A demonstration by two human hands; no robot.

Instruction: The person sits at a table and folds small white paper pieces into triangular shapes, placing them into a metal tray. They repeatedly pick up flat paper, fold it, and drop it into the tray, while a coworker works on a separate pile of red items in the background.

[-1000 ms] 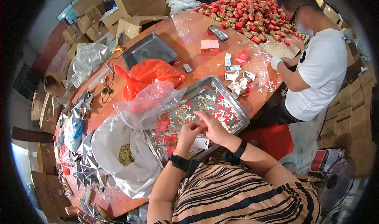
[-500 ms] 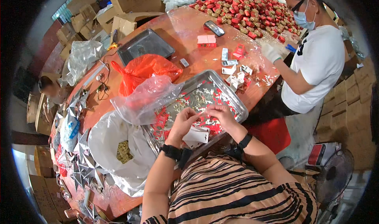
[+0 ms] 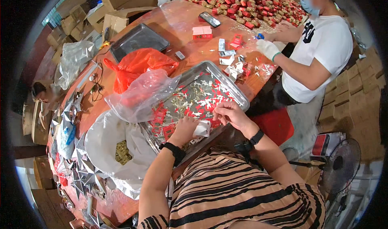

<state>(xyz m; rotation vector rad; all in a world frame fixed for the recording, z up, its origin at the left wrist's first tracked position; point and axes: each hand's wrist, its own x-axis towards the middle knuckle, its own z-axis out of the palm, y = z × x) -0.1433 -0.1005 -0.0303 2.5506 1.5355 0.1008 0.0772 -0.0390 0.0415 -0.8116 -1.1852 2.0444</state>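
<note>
A metal tray [image 3: 235, 92] lies in front of me, scattered with small white and red cut-out pieces [image 3: 206, 87]. My left hand [image 3: 184, 131] is over the tray's near side, fingers curled at the edge of a white card [image 3: 202, 129] and closed on it. To its right, my right hand [image 3: 231, 113] hovers above the pieces with thumb and fingertips pinched together. Whatever it may hold is too small to make out. Red printed cards [image 3: 159, 112] lie at the tray's left end.
A clear plastic bag [image 3: 139, 97] overhangs the tray's left side, next to a red bag [image 3: 141, 63]. A white-lined container [image 3: 99, 138] stands at left. A dark tray [image 3: 139, 41], a phone [image 3: 209, 19] and a red-and-gold heap [image 3: 246, 7] lie beyond. A gloved co-worker [image 3: 315, 55] works at right.
My hands, which met over the tray, have come apart. The left has dropped to the white card; the right stays raised and pinched. The view has shifted slightly.
</note>
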